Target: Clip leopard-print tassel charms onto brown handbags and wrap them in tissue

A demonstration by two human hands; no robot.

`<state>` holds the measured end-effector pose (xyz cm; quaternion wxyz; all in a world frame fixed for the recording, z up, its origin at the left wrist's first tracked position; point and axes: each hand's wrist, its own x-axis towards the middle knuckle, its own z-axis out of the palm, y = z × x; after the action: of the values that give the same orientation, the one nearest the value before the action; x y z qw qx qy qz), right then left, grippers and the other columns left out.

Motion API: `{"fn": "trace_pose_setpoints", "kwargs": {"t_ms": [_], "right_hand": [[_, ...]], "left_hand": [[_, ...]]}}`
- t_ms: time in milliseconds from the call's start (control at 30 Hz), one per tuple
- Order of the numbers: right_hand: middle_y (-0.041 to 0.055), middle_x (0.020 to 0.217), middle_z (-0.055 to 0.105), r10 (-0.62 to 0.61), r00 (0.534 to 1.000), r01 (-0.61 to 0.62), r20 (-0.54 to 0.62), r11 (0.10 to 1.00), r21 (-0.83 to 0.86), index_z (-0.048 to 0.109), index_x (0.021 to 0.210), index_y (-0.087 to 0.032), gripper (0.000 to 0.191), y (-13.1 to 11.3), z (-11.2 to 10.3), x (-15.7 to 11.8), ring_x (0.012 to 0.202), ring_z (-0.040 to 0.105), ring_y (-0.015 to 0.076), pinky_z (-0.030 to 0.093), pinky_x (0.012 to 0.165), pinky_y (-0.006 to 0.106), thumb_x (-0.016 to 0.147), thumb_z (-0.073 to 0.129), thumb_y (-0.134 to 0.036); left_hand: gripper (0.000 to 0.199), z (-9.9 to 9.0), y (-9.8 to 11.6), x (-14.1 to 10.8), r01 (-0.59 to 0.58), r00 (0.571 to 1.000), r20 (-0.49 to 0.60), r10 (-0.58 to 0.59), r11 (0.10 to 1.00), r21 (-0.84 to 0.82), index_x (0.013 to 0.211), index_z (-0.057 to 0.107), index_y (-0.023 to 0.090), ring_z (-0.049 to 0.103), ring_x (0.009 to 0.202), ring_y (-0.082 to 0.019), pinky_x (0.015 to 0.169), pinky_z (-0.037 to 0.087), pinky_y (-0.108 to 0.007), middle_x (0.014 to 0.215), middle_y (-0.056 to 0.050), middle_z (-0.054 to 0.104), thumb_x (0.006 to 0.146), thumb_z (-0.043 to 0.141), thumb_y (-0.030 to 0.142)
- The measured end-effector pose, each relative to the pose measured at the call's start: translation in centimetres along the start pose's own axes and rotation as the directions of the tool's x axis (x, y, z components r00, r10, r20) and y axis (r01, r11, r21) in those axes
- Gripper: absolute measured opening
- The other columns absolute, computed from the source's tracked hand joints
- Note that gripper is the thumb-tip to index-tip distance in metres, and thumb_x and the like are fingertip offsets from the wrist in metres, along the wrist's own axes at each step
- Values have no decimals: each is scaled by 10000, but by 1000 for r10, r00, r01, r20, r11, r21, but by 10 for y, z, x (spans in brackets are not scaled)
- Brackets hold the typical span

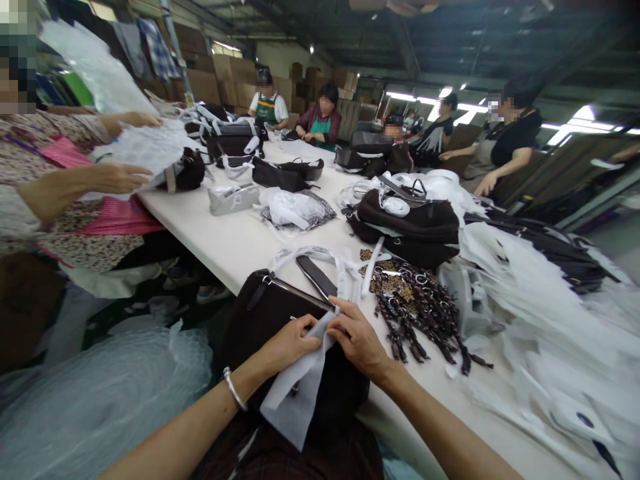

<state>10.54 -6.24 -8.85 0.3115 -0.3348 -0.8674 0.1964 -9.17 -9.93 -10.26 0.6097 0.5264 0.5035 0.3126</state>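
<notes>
A dark handbag (pixel 250 320) with a metal zip along its top stands at the table's front edge, close to my body. Both hands meet over its upper right end. My left hand (pixel 295 343) pinches a strip of white tissue paper (pixel 300 393), which hangs down over the bag's side. Fingers of my right hand (pixel 357 333) close on the same paper at its upper end, by the handle. The bag's handle (pixel 316 277) is dark, and a white-wrapped strap (pixel 300 253) loops behind it.
Right of the bag lies a pile of dark tassels with rings (pixel 415 300). Behind it sits another dark bag (pixel 405 227). White sheets (pixel 530 280) cover the table's right side. Bubble wrap (pixel 110 400) lies low left. A co-worker's hands (pixel 115 177) handle wrapping at left; other people stand farther back.
</notes>
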Motion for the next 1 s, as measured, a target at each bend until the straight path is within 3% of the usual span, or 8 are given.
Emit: {"fn": "trace_pose_setpoints", "kwargs": {"t_ms": [133, 233, 367, 500, 633, 767, 1000], "right_hand": [[46, 1084, 657, 49, 997, -50, 60, 999, 11, 637, 892, -226, 68, 8, 4, -5, 1057, 584, 202, 468, 935, 381, 907, 597, -173], [40, 1046, 673, 35, 997, -34, 64, 999, -27, 644, 886, -221, 47, 10, 4, -6, 1018, 591, 214, 471, 893, 394, 893, 622, -180], [49, 1050, 681, -8, 997, 12, 77, 998, -57, 638, 897, -211, 50, 12, 4, -6, 1013, 589, 232, 460, 882, 421, 878, 635, -166], [65, 1122, 656, -30, 998, 30, 58, 999, 15, 637, 899, -216, 61, 13, 1, -11, 1072, 574, 226, 462, 927, 417, 900, 601, -167], [78, 1198, 618, 0, 1000, 3, -26, 994, 113, 634, 894, -220, 71, 12, 0, -18, 1149, 547, 215, 466, 975, 396, 914, 583, -176], [67, 1164, 641, -20, 999, 24, -33, 994, 109, 641, 905, -229, 72, 13, 3, -19, 1132, 555, 215, 472, 972, 408, 911, 592, -178], [49, 1128, 659, 29, 999, -28, -15, 998, 48, 654, 887, -236, 49, 15, 9, -16, 1080, 574, 212, 477, 950, 401, 889, 630, -193]], "left_hand": [[322, 1, 2, -2, -107, 989, -73, 126, 969, 221, 1049, 643, 193, 560, 696, -134, 617, 384, -219, 846, 19, 658, 737, 567, 200], [305, 3, 2, 0, -127, 986, -73, 149, 961, 245, 1066, 650, 187, 605, 829, -172, 708, 415, -237, 965, -16, 692, 787, 564, 272], [391, 7, 1, 11, -3, 987, -155, 53, 952, 306, 862, 647, 154, 577, 722, -172, 639, 394, -259, 796, -31, 669, 869, 476, 506], [338, 13, 2, 20, 104, 964, -264, 2, 918, 383, 739, 593, 168, 556, 647, -163, 567, 334, -256, 686, -5, 617, 832, 530, 487], [223, 17, 2, 15, 35, 968, -241, 68, 916, 399, 790, 581, 178, 578, 654, -155, 575, 345, -244, 716, -2, 640, 835, 539, 393], [91, 18, -1, 10, -41, 968, -197, 154, 876, 481, 848, 561, 199, 569, 642, -139, 576, 322, -233, 710, 19, 622, 820, 547, 284], [95, 18, -8, 15, -104, 967, -146, 208, 848, 519, 863, 523, 210, 538, 642, -127, 584, 308, -228, 712, 44, 564, 780, 567, 213]]}}
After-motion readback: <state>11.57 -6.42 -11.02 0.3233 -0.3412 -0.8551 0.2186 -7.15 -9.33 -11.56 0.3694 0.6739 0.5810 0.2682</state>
